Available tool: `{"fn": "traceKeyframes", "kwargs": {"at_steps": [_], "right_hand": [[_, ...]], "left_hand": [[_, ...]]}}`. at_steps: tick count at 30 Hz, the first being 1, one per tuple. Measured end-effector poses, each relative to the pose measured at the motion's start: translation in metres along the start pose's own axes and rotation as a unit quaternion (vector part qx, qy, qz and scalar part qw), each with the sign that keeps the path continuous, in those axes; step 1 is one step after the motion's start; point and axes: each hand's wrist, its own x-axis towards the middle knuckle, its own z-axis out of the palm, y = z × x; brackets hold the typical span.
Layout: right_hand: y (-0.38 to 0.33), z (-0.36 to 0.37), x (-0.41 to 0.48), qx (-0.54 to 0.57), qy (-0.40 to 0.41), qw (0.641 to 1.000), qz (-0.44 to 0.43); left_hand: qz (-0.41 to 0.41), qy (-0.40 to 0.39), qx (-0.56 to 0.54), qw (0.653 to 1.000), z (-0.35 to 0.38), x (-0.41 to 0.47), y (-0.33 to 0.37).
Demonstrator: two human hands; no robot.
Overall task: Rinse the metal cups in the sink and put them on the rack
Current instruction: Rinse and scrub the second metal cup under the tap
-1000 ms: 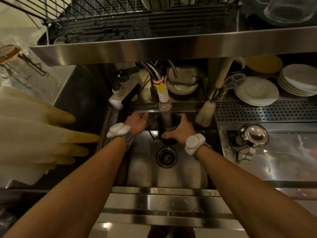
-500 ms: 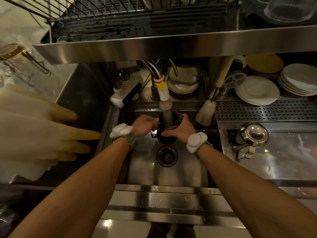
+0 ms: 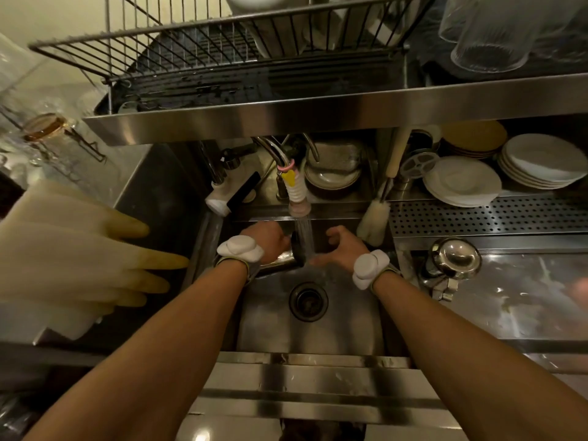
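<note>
A metal cup lies tipped on its side over the sink, its mouth facing right under the running water from the faucet nozzle. My left hand grips the cup from the left. My right hand hovers just right of the stream with its fingers loosely curled, holding nothing. The wire rack stands on the steel shelf above the sink.
Pale rubber gloves hang at the left. A metal pitcher sits on the right counter. White plates and a brush stand behind the perforated drain board. Upturned glasses sit on the shelf's right.
The cup was upright under the water with both hands on it. Now my left hand has tipped it sideways and my right hand has let go and moved right.
</note>
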Motion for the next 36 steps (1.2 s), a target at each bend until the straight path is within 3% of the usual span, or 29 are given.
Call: {"fn": "traceKeyframes", "kwargs": {"at_steps": [14, 21, 28, 33, 36], "right_hand": [[0.003, -0.019, -0.004, -0.031, 0.027, 0.999, -0.009], [0.005, -0.023, -0.002, -0.042, 0.03, 0.999, -0.004], [0.003, -0.023, 0.0, -0.036, 0.032, 0.999, 0.003], [0.004, -0.022, 0.004, -0.046, 0.024, 0.999, 0.003], [0.004, -0.02, 0.006, -0.049, 0.012, 0.999, 0.004]], "left_hand": [[0.017, 0.054, 0.131, 0.99, -0.01, -0.005, 0.019], [0.039, 0.044, 0.171, 0.983, -0.021, -0.008, 0.023], [0.07, 0.076, 0.254, 0.962, -0.02, -0.01, 0.027], [0.065, 0.077, 0.255, 0.962, -0.021, -0.007, 0.031], [0.043, 0.066, 0.174, 0.982, -0.018, -0.001, 0.027]]}}
